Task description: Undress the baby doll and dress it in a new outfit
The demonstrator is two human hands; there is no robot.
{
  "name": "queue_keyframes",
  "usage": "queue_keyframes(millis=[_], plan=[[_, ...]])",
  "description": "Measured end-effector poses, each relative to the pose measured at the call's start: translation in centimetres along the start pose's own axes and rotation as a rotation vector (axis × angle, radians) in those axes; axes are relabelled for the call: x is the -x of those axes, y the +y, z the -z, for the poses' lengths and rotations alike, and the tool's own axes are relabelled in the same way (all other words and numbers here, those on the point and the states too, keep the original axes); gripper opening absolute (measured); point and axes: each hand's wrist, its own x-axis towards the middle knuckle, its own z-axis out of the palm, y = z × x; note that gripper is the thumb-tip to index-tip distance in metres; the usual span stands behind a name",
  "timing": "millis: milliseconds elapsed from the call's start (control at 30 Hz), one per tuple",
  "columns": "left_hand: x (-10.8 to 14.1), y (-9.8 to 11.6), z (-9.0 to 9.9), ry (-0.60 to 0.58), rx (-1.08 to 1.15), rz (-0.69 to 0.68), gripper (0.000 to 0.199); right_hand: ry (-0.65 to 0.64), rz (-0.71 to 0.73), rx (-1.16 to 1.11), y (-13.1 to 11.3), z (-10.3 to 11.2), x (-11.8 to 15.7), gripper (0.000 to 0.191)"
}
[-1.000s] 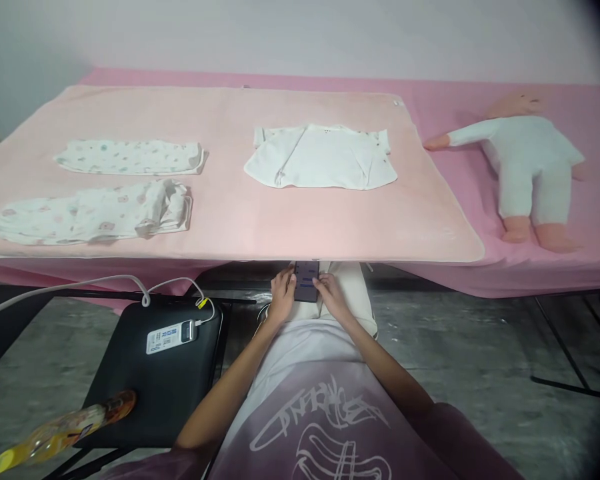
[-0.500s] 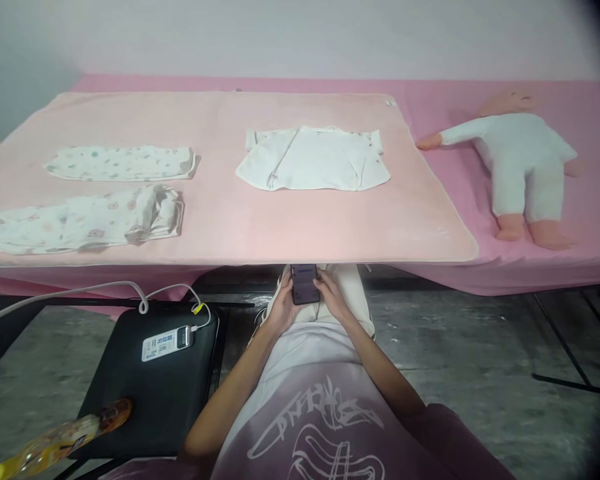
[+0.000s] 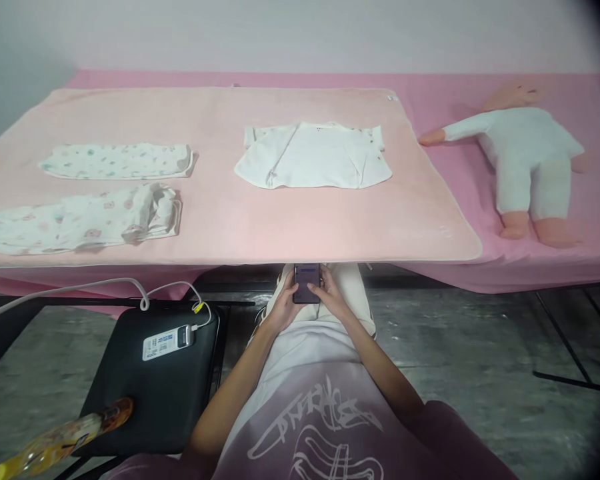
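A dark smartphone is held upright over my lap, just below the table's front edge. My left hand grips its left side, with the thumb at the screen. On the other side my right hand wraps the phone's right edge, its thumb lying over the lower screen. Straight ahead, a small white baby shirt lies spread flat on the peach mat. Two folded printed baby garments, one farther back and one nearer, rest on the mat's left part.
A baby doll in white lies on the pink sheet at the right. To my left, a black stool carries a power bank with a white cable and a bottle of yellow drink.
My right thumb has moved left and down across the phone screen. The view has shifted slightly; the clothes and the doll lie as before.
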Motion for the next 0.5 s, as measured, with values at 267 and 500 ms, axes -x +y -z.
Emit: queue_keyframes(millis=[267,500], plan=[[-0.1,-0.7,0.5,0.056,-0.065,-0.017,0.088,-0.036,0.03,-0.052,-0.4,0.4,0.4,0.086],[0.1,0.1,-0.5,-0.01,0.016,-0.013,0.061,-0.097,0.01,-0.054,-0.8,1.1,0.7,0.09]])
